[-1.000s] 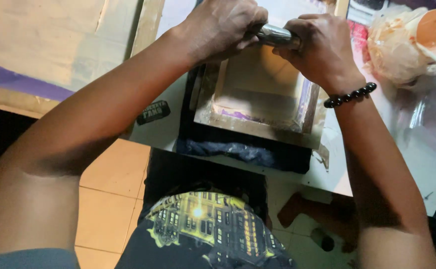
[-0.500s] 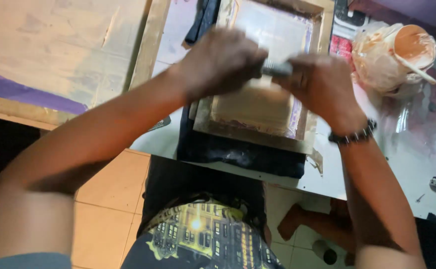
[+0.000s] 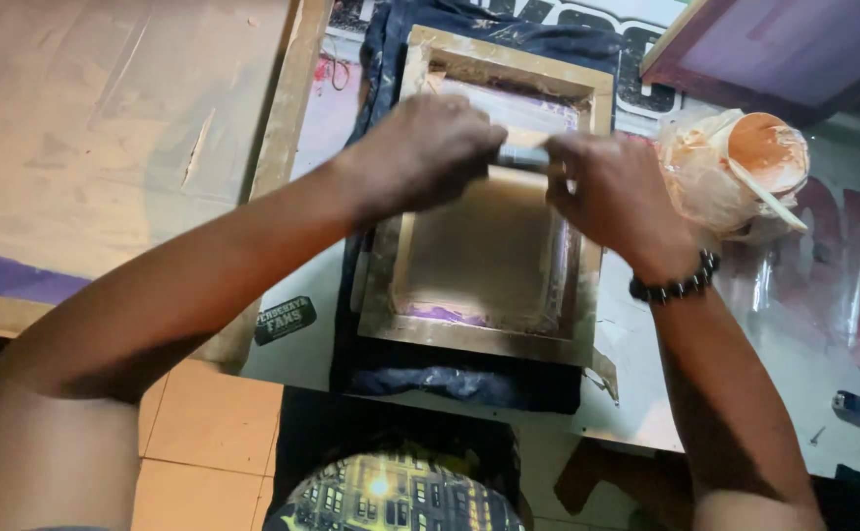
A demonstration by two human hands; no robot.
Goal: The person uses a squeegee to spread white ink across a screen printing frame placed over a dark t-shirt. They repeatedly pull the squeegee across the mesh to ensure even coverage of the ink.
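The grey bar-shaped squeegee handle (image 3: 520,156) lies across the upper half of the wooden-framed printing screen (image 3: 494,251), and both hands hold it from above. The fingers of the left hand (image 3: 430,147) are clamped on its left end, and the fingers of the right hand (image 3: 612,192) are closed on its right end, so only a short part of the bar shows between them. I judge that the bar is stiff and light, maybe slippery from ink, and best held at both ends with equal pressure; the mesh under it looks thin and easy to damage. The frame rests on a dark blue folded garment (image 3: 455,382) on the worktop (image 3: 794,364). Just right of the right hand stands a round container with orange paste (image 3: 766,152) inside a clear plastic bag, with a pale flat stick (image 3: 759,192) in it.
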